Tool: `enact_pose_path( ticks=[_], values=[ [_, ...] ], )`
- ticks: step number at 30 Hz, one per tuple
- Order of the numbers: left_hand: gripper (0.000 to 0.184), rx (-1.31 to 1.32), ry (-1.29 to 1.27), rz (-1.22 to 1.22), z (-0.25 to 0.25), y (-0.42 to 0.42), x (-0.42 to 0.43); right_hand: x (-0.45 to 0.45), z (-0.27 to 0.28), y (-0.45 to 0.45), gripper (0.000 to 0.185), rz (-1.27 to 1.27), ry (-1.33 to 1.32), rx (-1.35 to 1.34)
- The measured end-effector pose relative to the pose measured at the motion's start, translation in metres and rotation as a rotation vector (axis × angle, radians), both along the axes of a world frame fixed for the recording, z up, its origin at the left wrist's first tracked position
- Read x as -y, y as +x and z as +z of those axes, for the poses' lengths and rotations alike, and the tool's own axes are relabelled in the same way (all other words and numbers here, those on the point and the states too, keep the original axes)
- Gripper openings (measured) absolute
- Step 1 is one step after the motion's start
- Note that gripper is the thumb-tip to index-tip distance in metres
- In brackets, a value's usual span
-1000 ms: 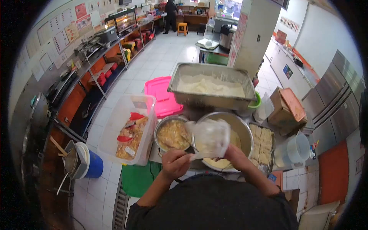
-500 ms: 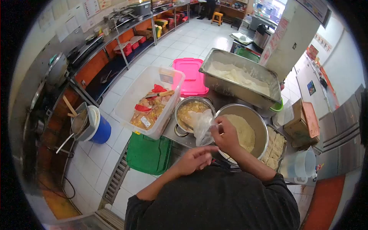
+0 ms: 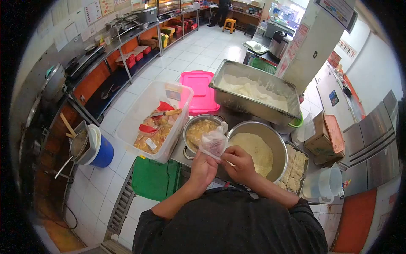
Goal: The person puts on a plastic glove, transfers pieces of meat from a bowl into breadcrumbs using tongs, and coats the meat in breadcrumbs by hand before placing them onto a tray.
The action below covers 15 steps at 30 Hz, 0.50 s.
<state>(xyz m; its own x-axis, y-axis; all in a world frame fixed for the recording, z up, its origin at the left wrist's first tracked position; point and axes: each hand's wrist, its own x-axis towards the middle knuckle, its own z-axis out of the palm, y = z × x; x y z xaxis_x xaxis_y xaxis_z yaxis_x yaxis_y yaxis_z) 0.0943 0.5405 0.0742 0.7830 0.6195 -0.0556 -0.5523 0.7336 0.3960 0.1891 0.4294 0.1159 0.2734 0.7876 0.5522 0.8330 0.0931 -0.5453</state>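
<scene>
While a metal table [image 3: 182,156] is spreading before them, a person [image 3: 230,224] in a dark top is leaning over it, both bare forearms reaching forward. At its far side a deep steel pan [image 3: 249,105] is holding white flour. To the left, a clear tub [image 3: 137,112] is standing with pieces in a yellowish, wet mix and some red inside. To the right of the middle, a round steel bowl [image 3: 264,130] is holding pale yellow powder. Below the tub a green lid [image 3: 156,182] is lying, while a pink lid [image 3: 198,86] is resting between the tub and the pan. Right of the bowl, a tray [image 3: 308,166] is carrying rows of coated pieces, and a clear jug [image 3: 330,182] is standing near its outer end. Between tub and bowl, a smaller pot [image 3: 185,135] is holding a yellowish, chunky mix.

Near the pot, the two hands are meeting. The left hand [image 3: 204,170] is staying half curled, its fingertips touching some plastic [image 3: 213,140]; whether it is gripping, one cannot tell. The right hand [image 3: 240,163] is closing, thumb and fingers pinching the plastic's near edge. Thin and crumpled, the plastic is hanging above the pot's near right side. Inside the tub, a wooden-handled knife [image 3: 171,112] is lying atop the contents.
</scene>
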Motion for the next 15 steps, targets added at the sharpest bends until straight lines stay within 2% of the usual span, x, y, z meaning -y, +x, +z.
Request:
enact_pose_path(
  ticks=[4,7,9,11,13,15],
  values=[
    [0.045,0.198,-0.015,-0.172,-0.008,0.002,-0.003,0.008,-0.004,0.006,0.015,0.025,-0.017,0.022],
    [0.049,0.16,0.094,-0.15,-0.004,0.002,0.006,0.011,-0.008,0.011,0.015,0.056,0.029,-0.004],
    [0.05,-0.185,0.841,0.086,-0.023,0.003,0.009,0.012,-0.008,0.011,0.014,0.061,0.059,-0.033],
    [0.05,-0.349,1.128,0.062,-0.026,0.0,0.009,0.011,-0.004,0.011,0.012,0.042,0.074,-0.052],
    [0.05,-0.318,0.95,-0.228,-0.02,-0.007,0.008,0.012,-0.004,0.013,0.011,-0.102,0.027,-0.217],
    [0.048,-0.351,1.083,-0.282,-0.004,-0.015,0.007,0.013,-0.007,0.021,0.01,-0.208,0.049,-0.311]
  ],
)
